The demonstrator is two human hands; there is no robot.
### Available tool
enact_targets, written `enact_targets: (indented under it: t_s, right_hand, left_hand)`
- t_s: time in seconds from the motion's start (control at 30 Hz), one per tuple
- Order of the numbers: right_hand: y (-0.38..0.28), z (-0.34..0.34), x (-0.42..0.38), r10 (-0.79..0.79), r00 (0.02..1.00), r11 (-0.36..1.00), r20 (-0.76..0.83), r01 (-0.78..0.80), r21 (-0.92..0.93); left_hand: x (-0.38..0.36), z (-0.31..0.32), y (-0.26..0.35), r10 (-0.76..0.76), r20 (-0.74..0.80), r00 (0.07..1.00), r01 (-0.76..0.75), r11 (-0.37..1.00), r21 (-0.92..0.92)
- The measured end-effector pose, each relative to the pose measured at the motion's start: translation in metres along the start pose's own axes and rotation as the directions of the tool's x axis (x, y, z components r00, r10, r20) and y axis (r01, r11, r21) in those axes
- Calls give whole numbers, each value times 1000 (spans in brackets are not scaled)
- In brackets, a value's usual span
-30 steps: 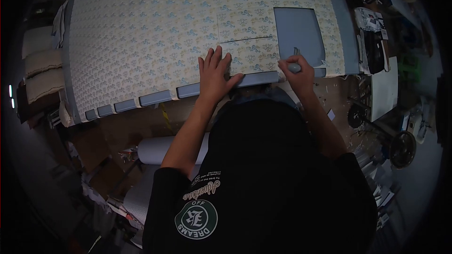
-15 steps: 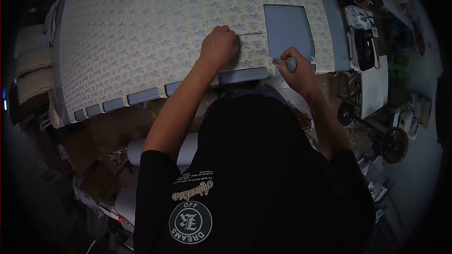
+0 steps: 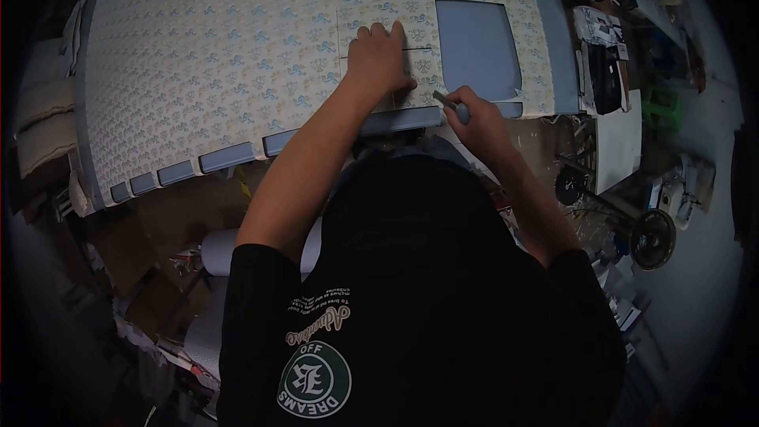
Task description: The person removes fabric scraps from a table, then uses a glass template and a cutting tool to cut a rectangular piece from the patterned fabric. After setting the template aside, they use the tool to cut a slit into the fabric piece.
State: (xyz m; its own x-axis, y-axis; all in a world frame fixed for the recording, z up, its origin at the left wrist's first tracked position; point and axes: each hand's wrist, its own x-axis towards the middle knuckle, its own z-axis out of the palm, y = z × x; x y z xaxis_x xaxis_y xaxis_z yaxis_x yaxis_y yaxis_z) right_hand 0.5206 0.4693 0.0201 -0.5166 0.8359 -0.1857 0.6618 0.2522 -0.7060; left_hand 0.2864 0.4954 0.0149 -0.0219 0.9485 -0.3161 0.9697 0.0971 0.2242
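Note:
A pale sheet with a small blue and yellow pattern [image 3: 213,55] covers the large table. My left hand [image 3: 379,59] lies on it with fingers spread, beside thin dark cut lines. My right hand [image 3: 477,122] is closed round the grey handle of a small tool [image 3: 461,113], likely a cutter, whose tip points up and left near the sheet's front edge. Right of my left hand, a four-sided opening [image 3: 479,47] in the sheet shows the blue-grey surface under it. Along the front edge, blue-grey strips [image 3: 229,156] show through gaps.
Folded cushions or cloths [image 3: 47,122] are stacked at the left. On the right are a black bag [image 3: 607,79], a white board [image 3: 619,142], a green crate [image 3: 662,109] and a round fan-like object [image 3: 653,239]. White rolls [image 3: 217,253] lie below the table.
My left hand has opened and spread its fingers on the sheet. My right hand has moved left with the tool, away from the opening's lower edge. The whole view has shifted slightly.

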Motion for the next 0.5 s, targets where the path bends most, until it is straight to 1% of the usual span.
enact_targets:
  t_s: [0.07, 0.13, 0.23, 0.3, 0.37, 0.4, 0.47, 0.5]
  right_hand:
    - [1, 0, 0, -10, 1000, 1000, 1, 10, -15]
    - [0, -1, 1, -7, 999, 999, 31, 8, -42]
    - [0, 0, 1, -47, 998, 998, 31, 48, -47]
    - [-3, -1, 1, -38, 998, 997, 49, 41, -64]
    - [-6, -3, 2, -30, 997, 996, 65, 35, -82]
    - [-8, -4, 3, -13, 997, 996, 79, 20, -85]
    - [-10, -4, 3, 6, 996, 996, 92, 2, -89]
    - [-11, -4, 3, -4, 996, 997, 86, 11, -82]
  left_hand:
    - [2, 0, 2, -38, 38, 999, 39, 999, -3]
    - [1, 2, 3, -40, 25, 999, 39, 999, 11]
    - [3, 4, 5, -52, 16, 999, 51, 998, 46]
    - [3, 4, 7, -62, 16, 998, 61, 996, 66]
    - [2, 5, 10, -125, -8, 992, 125, 991, 53]
    - [2, 4, 10, -124, -7, 992, 124, 991, 52]
    - [4, 3, 9, -133, 48, 990, 136, 989, -54]
    - [4, 3, 9, -133, 49, 990, 135, 989, -55]
